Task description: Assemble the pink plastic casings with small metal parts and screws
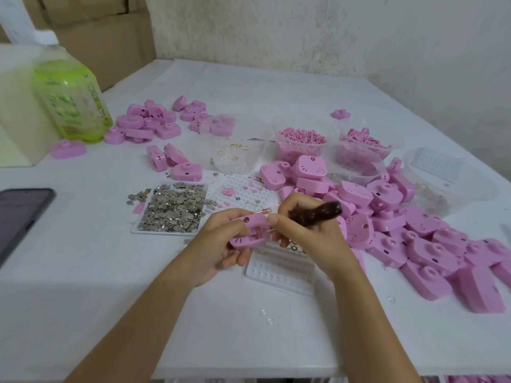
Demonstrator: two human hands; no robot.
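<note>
Left hand (221, 239) grips 1 pink casing (249, 233) above the counter (83, 272). Right hand (307, 233) grasps a brown-handled tool (318, 212), its thin tip touching the casing's face.

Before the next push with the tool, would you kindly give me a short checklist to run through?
1. The casing is gripped in the left hand: ok.
2. The tool is gripped by its brown handle in the right hand: ok.
3. The thin shaft of the tool reaches the face of the casing: ok.
4. A screw or small part sits under the tip: cannot tell, too small.
5. The metal parts lie close by, left of the hands: ok.
</note>
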